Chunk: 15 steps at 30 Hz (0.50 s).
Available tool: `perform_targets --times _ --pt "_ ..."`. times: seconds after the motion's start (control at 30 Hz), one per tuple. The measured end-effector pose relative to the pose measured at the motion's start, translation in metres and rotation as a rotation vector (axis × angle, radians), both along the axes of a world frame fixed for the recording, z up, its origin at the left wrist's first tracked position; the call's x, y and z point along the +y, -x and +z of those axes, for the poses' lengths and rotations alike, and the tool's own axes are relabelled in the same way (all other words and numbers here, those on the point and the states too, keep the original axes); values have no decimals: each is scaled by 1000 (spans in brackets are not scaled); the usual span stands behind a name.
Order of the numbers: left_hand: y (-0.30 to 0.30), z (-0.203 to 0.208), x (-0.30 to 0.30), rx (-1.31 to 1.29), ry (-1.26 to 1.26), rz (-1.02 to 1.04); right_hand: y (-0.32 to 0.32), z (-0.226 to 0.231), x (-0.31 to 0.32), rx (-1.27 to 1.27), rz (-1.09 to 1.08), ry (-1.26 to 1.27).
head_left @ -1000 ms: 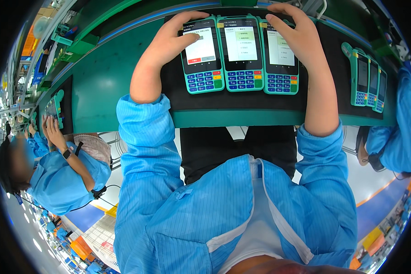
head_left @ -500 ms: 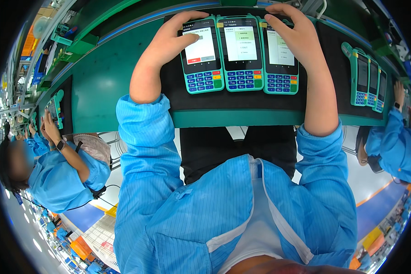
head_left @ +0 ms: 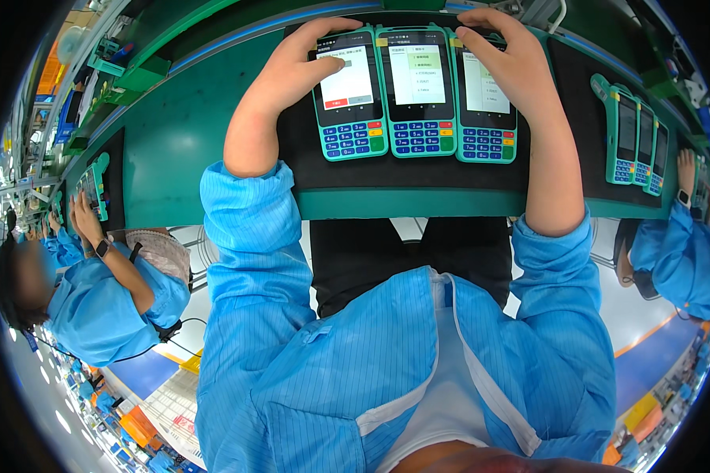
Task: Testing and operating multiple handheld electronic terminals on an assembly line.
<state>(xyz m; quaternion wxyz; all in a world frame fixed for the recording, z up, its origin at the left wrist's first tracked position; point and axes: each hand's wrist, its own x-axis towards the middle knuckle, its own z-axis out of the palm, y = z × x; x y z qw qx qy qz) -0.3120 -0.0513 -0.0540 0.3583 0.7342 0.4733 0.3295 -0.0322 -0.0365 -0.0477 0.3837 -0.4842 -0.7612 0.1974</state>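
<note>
Three teal card payment terminals lie side by side on a black mat (head_left: 418, 177), screens lit and blue keypads toward me. My left hand (head_left: 296, 67) curls round the upper left corner of the left payment terminal (head_left: 347, 142), its thumb over the screen and its fingers along the top edge. The middle payment terminal (head_left: 420, 138) is untouched and shows a list. At the upper right, my right hand (head_left: 517, 67) bends round the top of the right payment terminal (head_left: 485, 146), covering part of its screen. The right fingertips reach the top edge, where contact is partly hidden.
More payment terminals (head_left: 635, 138) stand in a row on another black mat to the right. Co-workers in blue sit at the left (head_left: 110, 299) and right (head_left: 678, 252). The green bench's front edge (head_left: 410, 205) runs before me, with a green rail (head_left: 173, 47) behind.
My hands and the three terminals have stayed in place. At the right, the co-worker's hand has shifted slightly.
</note>
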Motion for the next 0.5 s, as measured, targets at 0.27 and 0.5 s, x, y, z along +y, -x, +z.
perform_targets --times 0.27,0.5 --pt "0 1 -1 1 10 4 0 -1 0 14 13 7" --pt "-1 0 -2 1 -8 -1 0 -1 -1 16 13 16"
